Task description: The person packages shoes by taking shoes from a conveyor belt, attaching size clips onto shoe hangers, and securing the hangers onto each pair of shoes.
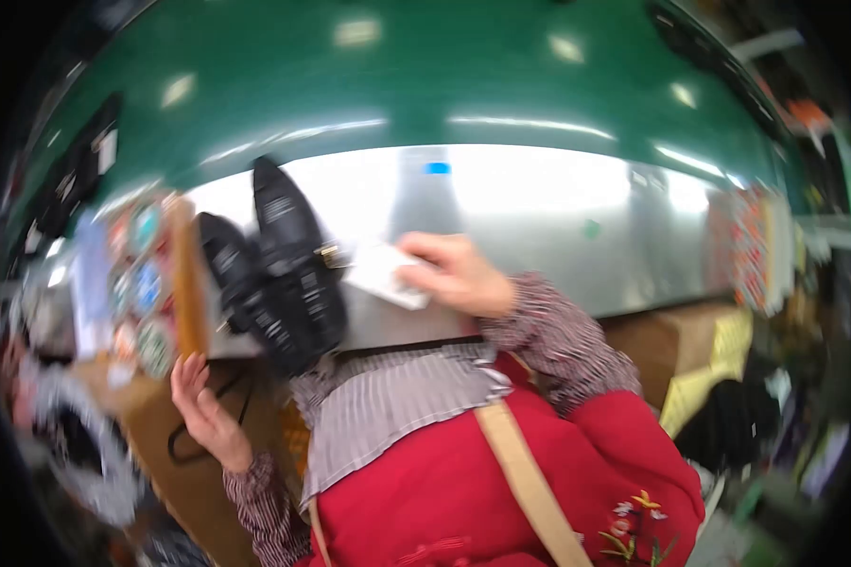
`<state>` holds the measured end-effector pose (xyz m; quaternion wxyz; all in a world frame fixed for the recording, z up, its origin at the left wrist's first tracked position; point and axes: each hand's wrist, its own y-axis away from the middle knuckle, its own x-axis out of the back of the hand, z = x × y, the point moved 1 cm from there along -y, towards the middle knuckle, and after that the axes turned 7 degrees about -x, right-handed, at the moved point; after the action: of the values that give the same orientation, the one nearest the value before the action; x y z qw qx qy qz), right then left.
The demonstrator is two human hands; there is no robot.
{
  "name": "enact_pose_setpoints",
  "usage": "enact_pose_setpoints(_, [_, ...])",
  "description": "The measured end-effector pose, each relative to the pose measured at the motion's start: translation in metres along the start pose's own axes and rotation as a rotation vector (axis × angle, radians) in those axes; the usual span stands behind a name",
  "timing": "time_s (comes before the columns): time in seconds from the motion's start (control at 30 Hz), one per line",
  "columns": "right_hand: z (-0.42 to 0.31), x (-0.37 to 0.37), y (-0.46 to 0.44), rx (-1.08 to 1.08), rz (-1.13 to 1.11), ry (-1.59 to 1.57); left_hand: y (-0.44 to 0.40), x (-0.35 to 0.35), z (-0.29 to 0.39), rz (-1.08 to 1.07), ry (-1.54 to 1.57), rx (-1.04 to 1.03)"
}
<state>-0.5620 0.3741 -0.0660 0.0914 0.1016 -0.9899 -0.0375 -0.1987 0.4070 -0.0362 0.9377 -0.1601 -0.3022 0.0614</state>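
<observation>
My right hand (459, 274) pinches a small white card (385, 275) between thumb and fingers, just right of a black pair that looks like pointed shoes (288, 260). The pair lies toes away from me, with pale marks on it and a small gold-coloured piece at its right side. Whether the card is tied to the pair, I cannot tell. My left hand (203, 416) is by the near left table edge, fingers stretched out and holding nothing, below the near end of an orange-brown strip (187, 283).
The worktop has a shiny metal surface (558, 255) with green (501, 76) beyond. A panel of coloured rounds (147, 283) stands left, a patterned stack (752, 250) right. Cardboard boxes (648, 345) sit below the near edge. Dark items (76, 175) lie far left.
</observation>
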Motion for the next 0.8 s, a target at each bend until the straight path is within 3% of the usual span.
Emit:
enact_pose_setpoints(0.1, [-0.002,0.007,-0.007,-0.054,0.149,0.188,0.002,0.041,0.038,0.128,-0.262,-0.039])
enact_pose_setpoints(0.17, [-0.009,0.013,-0.013,-0.254,0.197,0.033,0.007,0.072,0.050,0.251,-0.408,-0.068])
enact_pose_setpoints(0.23, [0.003,0.021,-0.021,-0.131,0.174,0.053,0.012,0.101,0.055,0.374,-0.553,-0.144])
enact_pose_setpoints(0.33, [-0.016,0.015,-0.030,-0.114,0.073,0.101,0.016,0.148,0.057,0.540,-0.690,-0.084])
enact_pose_setpoints(0.47, [-0.029,-0.004,-0.047,-0.011,0.011,0.136,0.016,0.216,0.022,0.760,-0.536,0.034])
enact_pose_setpoints(0.53, [-0.047,-0.011,-0.056,0.037,-0.023,0.245,0.001,0.240,0.013,0.745,-0.575,0.025])
enact_pose_setpoints(0.67, [-0.066,-0.030,-0.069,0.084,-0.050,0.218,-0.044,0.275,-0.023,0.448,-0.694,0.150])
enact_pose_setpoints(0.73, [-0.071,-0.037,-0.069,0.063,-0.082,0.273,-0.061,0.283,-0.046,0.150,-0.948,0.236])
enact_pose_setpoints(0.8, [-0.069,-0.041,-0.067,0.074,-0.096,0.284,-0.066,0.273,-0.049,0.057,-1.208,0.248])
